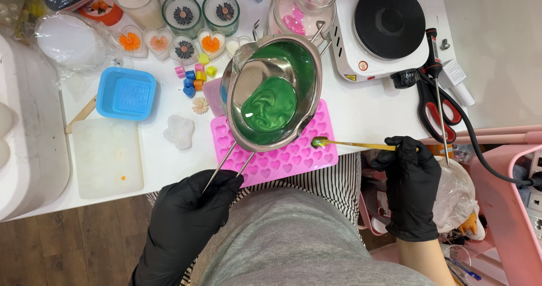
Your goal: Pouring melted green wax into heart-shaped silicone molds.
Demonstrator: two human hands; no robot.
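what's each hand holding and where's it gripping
The left hand holds the steel melting pot of green liquid by the end of its wire handle. The right hand holds a thin stick by its outer end.

Gloved hands (186,207) tilt green-filled pot (274,91) over pink mould (293,159).

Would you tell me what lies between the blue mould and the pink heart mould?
In the head view, a white lump and a small cream flower lie between the blue mould and the pink mould.

white table (361,116), pink heart mould (293,159), blue mould (125,94), hotplate (387,26), scissors (437,108)
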